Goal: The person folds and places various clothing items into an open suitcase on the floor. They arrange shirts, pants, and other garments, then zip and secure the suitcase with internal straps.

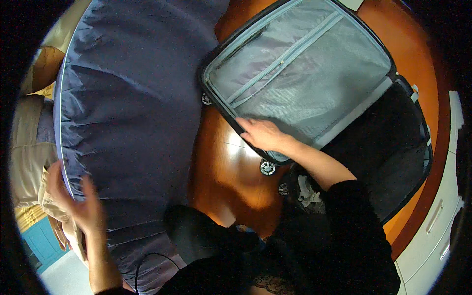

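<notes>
An open hard-shell suitcase [372, 29] lies at the right, its two halves hinged apart. One half has a grey mesh divider [332, 73] with a zipper across it; the other half shows a dark interior [372, 147]. My right hand [263, 134] grips the rim of the mesh-lined half near its lower corner. At the left, my left hand [75, 202] is blurred, fingers spread, over the edge of a bed with a dark blue-grey sheet [140, 110]. Beside it hangs beige cloth [48, 188]; I see nothing held between those fingers.
Suitcase wheels [267, 167] show above the glossy wooden floor [221, 166]. A white drawer cabinet [431, 228] runs along the right. Crumpled pale material [309, 193] lies near my right sleeve. A black cord [137, 269] loops at the bottom, and a blue panel [44, 239] shows lower left.
</notes>
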Available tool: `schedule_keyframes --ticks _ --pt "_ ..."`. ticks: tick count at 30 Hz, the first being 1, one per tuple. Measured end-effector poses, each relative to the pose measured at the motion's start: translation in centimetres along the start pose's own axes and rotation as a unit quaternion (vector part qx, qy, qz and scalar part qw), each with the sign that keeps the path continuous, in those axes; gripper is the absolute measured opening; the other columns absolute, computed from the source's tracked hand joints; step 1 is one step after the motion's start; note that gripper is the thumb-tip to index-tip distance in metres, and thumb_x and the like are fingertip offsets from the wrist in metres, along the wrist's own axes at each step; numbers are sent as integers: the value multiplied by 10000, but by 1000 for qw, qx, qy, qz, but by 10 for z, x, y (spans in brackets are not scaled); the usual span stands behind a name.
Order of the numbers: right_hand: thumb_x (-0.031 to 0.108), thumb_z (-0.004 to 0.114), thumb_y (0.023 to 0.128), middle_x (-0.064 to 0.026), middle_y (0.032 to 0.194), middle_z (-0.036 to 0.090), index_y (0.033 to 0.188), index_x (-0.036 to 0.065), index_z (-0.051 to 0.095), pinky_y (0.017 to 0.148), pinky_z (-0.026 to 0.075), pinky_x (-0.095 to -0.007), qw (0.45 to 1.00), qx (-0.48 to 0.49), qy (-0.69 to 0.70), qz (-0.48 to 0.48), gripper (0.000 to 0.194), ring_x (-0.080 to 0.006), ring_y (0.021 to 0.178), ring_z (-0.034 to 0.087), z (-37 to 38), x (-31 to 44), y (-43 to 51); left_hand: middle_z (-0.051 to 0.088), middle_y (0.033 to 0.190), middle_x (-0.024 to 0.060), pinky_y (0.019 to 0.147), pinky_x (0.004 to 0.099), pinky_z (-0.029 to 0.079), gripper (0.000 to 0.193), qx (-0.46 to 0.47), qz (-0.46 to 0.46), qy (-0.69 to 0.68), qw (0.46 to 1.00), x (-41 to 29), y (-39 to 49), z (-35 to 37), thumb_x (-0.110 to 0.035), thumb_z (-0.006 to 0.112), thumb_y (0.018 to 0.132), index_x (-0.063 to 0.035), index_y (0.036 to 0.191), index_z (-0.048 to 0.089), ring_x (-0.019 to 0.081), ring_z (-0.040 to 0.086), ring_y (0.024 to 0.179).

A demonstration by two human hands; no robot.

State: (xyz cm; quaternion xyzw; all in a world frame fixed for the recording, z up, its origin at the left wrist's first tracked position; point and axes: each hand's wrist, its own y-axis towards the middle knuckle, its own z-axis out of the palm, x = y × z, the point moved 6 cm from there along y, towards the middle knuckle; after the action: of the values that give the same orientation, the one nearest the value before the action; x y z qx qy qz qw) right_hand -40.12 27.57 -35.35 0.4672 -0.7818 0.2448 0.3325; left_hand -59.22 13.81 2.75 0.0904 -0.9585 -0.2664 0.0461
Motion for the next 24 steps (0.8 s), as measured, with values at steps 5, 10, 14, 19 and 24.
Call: schedule_keyframes --ticks 5,10,14,19,24 --pt "329 582 813 -206 949 553 1152 -3 447 716 481 -454 999 12 3 46 494 -376 855 585 1 7 0 506 1152 185 936 362 388 544 318 -22 -219 922 -82 -29 192 -86 685 720 0 1203 448 314 490 1084" --pt "273 616 764 -222 943 553 1274 -40 330 629 495 -458 997 68 -39 26 662 -375 766 603 15 24 -16 456 1254 178 849 355 442 736 339 -477 -341 736 -9 -84 376 -285 665 776 7 1345 300 273 512 1060" --pt "97 591 690 -218 844 579 1329 -48 290 538 493 -444 992 50 -93 65 721 -334 668 616 27 13 -37 428 1290 184 838 367 444 712 318 -516 -314 731 -20 -60 427 -203 640 774 2 1354 281 300 501 1056" --pt "100 598 672 -164 699 607 1305 -82 319 464 485 -389 992 -3 -125 31 716 -297 549 607 34 11 -58 381 1343 215 917 384 406 675 297 -486 -202 797 5 -59 450 -76 587 770 21 1353 261 342 433 1185" --pt "101 566 694 -148 601 599 1247 -128 362 454 469 -403 992 -23 -122 -19 632 -284 527 607 38 16 -59 433 1269 201 872 373 420 646 305 -527 -308 731 18 -67 449 -70 591 746 38 1311 296 315 501 1062"
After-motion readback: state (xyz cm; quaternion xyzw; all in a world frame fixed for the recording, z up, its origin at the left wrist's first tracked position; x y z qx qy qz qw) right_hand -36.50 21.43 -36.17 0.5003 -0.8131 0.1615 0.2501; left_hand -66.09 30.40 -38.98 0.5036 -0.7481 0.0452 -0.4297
